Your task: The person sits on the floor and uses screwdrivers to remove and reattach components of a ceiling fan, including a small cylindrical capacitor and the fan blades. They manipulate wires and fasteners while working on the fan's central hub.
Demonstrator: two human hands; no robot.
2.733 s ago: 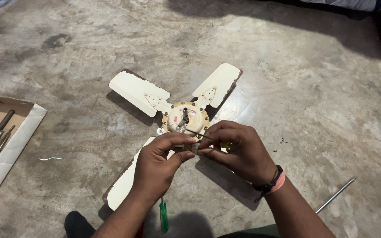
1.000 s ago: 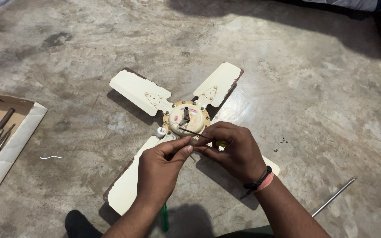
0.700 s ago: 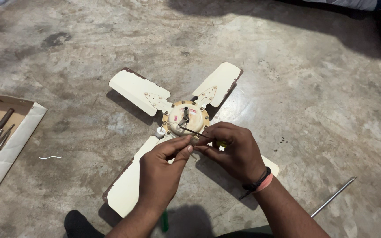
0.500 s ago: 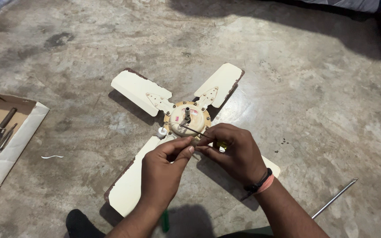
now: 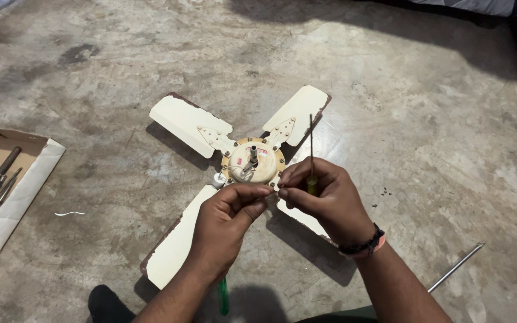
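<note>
A cream four-bladed ceiling fan [image 5: 189, 122] lies flat on the concrete floor, its round hub [image 5: 252, 161] facing up with a short shaft in the middle. My right hand [image 5: 324, 200] grips a thin screwdriver [image 5: 311, 149] by its yellow-green handle, and the metal shaft points up and away over the hub's right edge. My left hand [image 5: 225, 218] is just in front of the hub, thumb and forefinger pinched on something too small to make out. The fingertips of both hands meet there. A small white cap [image 5: 218, 178] sits beside the hub.
An open cardboard box [image 5: 28, 179] with several hand tools lies at the left edge. A green screwdriver handle [image 5: 224, 296] shows under my left forearm. A long metal rod [image 5: 456, 266] lies at the lower right, with tiny screws [image 5: 384, 191] on the floor nearby.
The screwdriver shaft, which lay low across the hub, now stands tilted up over the far right blade. Both hands stay pinched together in front of the hub.
</note>
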